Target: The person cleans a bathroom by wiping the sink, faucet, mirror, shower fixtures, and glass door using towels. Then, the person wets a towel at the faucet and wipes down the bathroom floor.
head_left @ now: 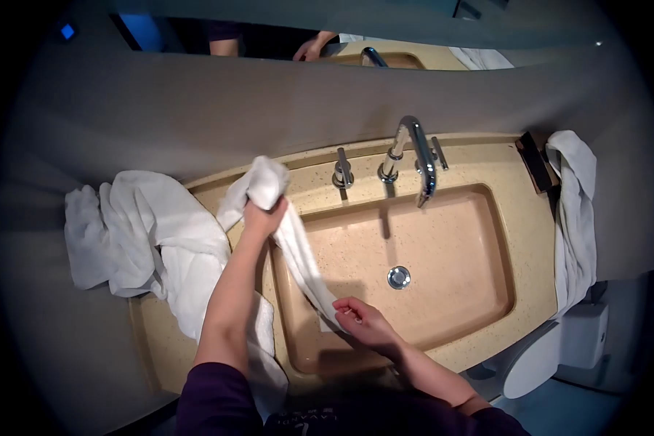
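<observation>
- Presently, the left hand [263,216] is closed around a white towel [298,251], whose bunched upper part rises above this hand, over the back left of the counter [538,247].
- From there, a narrow length of the towel hangs down across the left rim of the sink [443,243] and reaches into the basin.
- The right hand [370,327] is over the lower left part of the sink, with fingers curled at the towel's lower end; whether they really pinch it, I cannot tell.
- If the right fingers have only a light hold, this end could slip and drop into the basin, and it may get wet if any water is there.
- A wide swing of the bunched part to the right could, I think, catch on the near tap handle [343,171].
- Just left of the left hand lies a pile of white cloth [185,218]; because the towel comes close to it, one pull might drag both, especially if they are joined, which I cannot judge.
</observation>
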A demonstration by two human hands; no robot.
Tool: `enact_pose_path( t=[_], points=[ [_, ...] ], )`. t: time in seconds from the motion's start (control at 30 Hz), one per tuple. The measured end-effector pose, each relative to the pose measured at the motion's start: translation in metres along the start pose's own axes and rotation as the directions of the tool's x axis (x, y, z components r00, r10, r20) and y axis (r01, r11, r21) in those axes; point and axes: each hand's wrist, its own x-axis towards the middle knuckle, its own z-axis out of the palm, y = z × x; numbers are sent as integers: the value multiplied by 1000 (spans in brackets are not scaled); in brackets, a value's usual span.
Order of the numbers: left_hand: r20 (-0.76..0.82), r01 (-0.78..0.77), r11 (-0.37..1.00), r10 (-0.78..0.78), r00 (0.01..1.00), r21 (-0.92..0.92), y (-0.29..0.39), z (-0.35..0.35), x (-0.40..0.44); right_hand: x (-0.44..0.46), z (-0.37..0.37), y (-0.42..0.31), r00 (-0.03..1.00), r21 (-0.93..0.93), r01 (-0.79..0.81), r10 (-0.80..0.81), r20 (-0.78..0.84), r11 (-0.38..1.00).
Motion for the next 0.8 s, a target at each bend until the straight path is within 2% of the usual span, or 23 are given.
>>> enact_pose_path(
  t=[0.03, 0.1, 0.13, 0.17, 0.23, 0.27, 0.3, 0.33, 0.37, 0.4, 0.43, 0.47, 0.5, 0.53, 0.57, 0.6, 0.63, 0.67, 0.7, 0.73, 0.77, 0.8],
  points=[
    [8, 174, 972, -175, 984, -160, 8, -13, -6, -5, -2, 0, 1000, 6, 11, -11, -1, 1000],
    [-36, 329, 939, -333, 942, -99, -3, -24, -15, -16, -9, -1, 1000, 105, 18, -17, -17, 994],
    [-188, 339, 877, -417, 889, -341, 19, -39, -27, -26, -14, -12, 999, 123, -35, 35, -6, 992],
    [-304, 288, 773, -519, 799, -565, 47, -50, -46, -37, -17, -18, 1000, 126, -24, 25, -4, 992],
    [-315, 188, 448, -817, 482, -874, 65, -20, -88, -55, -24, -27, 975, -131, -22, 51, 217, 991],
    [26, 217, 126, -810, 585, -968, 91, -23, -106, -62, -24, -28, 935, -176, 89, -21, 354, 980],
    [347, 286, -204, -669, 657, -936, 111, -29, -120, -70, -24, -28, 869, -206, 200, -76, 488, 958],
    [532, 356, -430, -421, 735, -830, 112, -28, -128, -73, -27, -30, 812, -228, 251, -76, 579, 941],
    [634, 457, -598, -115, 765, -659, 112, -28, -134, -77, -29, -32, 747, -243, 300, -69, 661, 922],
    [752, 400, -817, -59, 657, -414, 120, -37, -137, -75, -33, -20, 826, -215, 269, -109, 554, 939],
    [753, 407, -818, -46, 657, -406, 138, -52, -138, -67, -39, -1, 893, -184, 241, -144, 427, 953],
    [683, 496, -661, -35, 729, -563, 161, -71, -137, -58, -40, 10, 960, -270, 274, -246, 132, 923],
    [618, 554, -474, 25, 786, -685, 187, -82, -136, -54, -43, 11, 955, -248, 296, -291, 58, 923],
    [624, 587, -339, 2, 782, -735, 200, -83, -141, -55, -50, 7, 943, -237, 309, -329, -51, 921],
    [626, 616, -195, 14, 780, -763, 208, -85, -148, -56, -49, -14, 902, 224, 353, -394, 177, 909],
    [673, 679, -69, 86, 734, -731, 229, -95, -151, -61, -44, -12, 939, 356, 203, -285, 195, 912],
    [695, 694, 65, -10, 719, -717, 233, -96, -160, -59, -43, -5, 909, 193, 350, -383, 168, 917],
    [742, 711, 275, 13, 670, -647, 230, -102, -159, -62, -42, -10, 856, -111, 516, -516, 32, 849],
    [727, 591, 545, 51, 685, -595, 191, -89, -166, -65, -47, -17, 918, -350, 373, -396, 5, 859],
    [752, 689, 381, 26, 658, -616, 198, -88, -165, -72, -54, -24, 964, -551, 202, -263, -32, 810],
    [780, 766, 206, -16, 625, -610, 208, -97, -158, -83, -64, -32, 958, -554, 189, -275, -75, 810],
    [790, 776, 174, 12, 613, -606, 216, -103, -152, -95, -71, -39, 940, -395, 289, -337, -56, 872]
  ],
)
